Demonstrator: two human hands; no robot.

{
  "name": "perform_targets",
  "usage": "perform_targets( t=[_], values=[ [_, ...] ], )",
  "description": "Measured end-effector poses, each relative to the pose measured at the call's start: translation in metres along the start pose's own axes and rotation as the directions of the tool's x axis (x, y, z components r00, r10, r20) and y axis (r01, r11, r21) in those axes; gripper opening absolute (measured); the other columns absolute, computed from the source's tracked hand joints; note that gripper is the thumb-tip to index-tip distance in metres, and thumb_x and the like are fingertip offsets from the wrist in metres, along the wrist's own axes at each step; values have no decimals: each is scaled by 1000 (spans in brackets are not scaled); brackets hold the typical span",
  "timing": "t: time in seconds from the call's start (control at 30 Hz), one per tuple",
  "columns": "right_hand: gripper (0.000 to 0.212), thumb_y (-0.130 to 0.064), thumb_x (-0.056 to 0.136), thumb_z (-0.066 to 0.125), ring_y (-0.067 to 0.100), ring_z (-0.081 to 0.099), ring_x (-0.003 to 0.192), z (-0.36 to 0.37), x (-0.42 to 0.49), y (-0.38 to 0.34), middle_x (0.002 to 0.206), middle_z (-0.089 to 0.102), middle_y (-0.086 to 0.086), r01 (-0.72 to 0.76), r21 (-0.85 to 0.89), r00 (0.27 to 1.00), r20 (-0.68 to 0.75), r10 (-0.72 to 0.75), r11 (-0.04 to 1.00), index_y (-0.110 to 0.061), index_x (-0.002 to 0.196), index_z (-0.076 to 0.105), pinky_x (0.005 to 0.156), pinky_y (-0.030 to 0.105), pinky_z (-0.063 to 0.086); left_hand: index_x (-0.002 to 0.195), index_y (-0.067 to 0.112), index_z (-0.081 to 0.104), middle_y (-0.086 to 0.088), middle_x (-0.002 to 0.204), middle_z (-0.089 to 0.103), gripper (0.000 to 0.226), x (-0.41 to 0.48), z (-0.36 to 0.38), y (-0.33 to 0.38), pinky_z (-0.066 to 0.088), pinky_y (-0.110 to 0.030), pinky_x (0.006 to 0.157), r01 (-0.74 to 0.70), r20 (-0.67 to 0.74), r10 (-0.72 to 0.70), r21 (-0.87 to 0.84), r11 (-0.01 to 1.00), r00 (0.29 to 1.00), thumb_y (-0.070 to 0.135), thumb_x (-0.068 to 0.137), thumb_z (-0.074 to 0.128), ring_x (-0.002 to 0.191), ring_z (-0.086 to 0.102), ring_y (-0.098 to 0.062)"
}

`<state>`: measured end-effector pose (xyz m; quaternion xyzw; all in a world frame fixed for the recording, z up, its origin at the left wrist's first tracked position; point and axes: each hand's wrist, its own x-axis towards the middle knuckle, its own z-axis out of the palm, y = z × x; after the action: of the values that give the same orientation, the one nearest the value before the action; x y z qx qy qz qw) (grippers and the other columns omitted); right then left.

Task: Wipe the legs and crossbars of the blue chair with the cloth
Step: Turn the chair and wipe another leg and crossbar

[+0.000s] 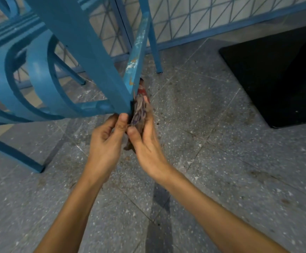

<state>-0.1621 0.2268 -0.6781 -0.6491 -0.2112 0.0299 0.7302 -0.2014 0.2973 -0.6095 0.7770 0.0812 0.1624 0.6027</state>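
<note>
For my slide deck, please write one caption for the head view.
Both hands press a patterned cloth against a tilted blue chair above a speckled floor.

Both hands [126, 141] on cloth [140, 111] against blue chair [86, 52] leg.

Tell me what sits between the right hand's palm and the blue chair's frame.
In the head view, the bunched patterned cloth lies there: the right hand presses it against the corner of the blue chair, while the left hand pinches the frame's edge beside it.
</note>
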Motion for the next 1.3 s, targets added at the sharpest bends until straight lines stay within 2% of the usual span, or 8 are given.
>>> perform_targets(
  t=[0.13,0.3,0.4,0.53,0.77,0.9,1.03,1.3],
  values=[
    [59,-53,91,45,24,39,131,-1,-28,53,143,32,3,-182,-77,983,-11,182,980,-50,139,10,100,53,43,103,26,63,31,89,69,26,-1,2,-4,44,-4,78,5,-24,-4,25,1000,1000,37,88,46,95,62,12],
    [64,-25,99,45,15,56,110,-22,-64,89,133,49,10,-426,-286,868,139,477,858,-27,148,4,93,27,51,96,27,65,33,84,68,23,2,-2,-8,42,-2,78,-8,-46,12,83,997,999,39,87,48,91,61,15],
    [64,-11,99,41,21,58,109,-13,-69,84,132,51,14,-530,-344,825,0,565,775,-18,150,4,94,36,52,94,27,65,33,79,67,22,1,0,-7,42,-2,76,-6,-38,9,90,996,999,38,88,47,86,61,15],
    [72,-6,94,47,40,52,118,14,-57,56,140,40,23,-540,-299,840,-138,525,787,-22,148,3,93,53,50,81,21,58,30,50,54,21,-1,4,-4,39,-2,64,-21,-48,26,101,995,998,30,94,44,56,52,16],
    [84,-6,91,55,39,19,142,25,-50,23,154,10,25,-425,-315,905,-130,405,849,-18,147,-6,113,49,30,91,28,63,32,71,66,22,-1,1,-9,45,-5,74,-9,-77,17,95,995,997,42,88,45,78,60,15],
    [90,-4,82,64,42,41,127,11,-52,45,144,29,25,-582,-252,812,-130,568,773,-44,134,3,98,55,46,98,32,64,31,83,68,27,-2,2,-11,46,-6,79,17,-83,-9,99,995,997,48,85,46,81,59,14],
    [82,9,83,52,30,61,96,-5,-61,56,121,52,15,-653,-197,754,-75,652,732,-37,138,13,79,45,58,102,28,64,32,88,68,32,-2,5,-11,46,-5,84,34,-87,-27,76,997,996,48,84,46,89,62,12],
    [54,4,91,39,23,56,92,-25,-40,33,111,50,8,-638,-112,770,-72,634,762,-23,137,36,63,24,49,99,29,63,32,87,68,27,-2,4,-11,46,-7,86,21,-86,-18,40,999,996,45,85,46,92,61,12]
  ],
)
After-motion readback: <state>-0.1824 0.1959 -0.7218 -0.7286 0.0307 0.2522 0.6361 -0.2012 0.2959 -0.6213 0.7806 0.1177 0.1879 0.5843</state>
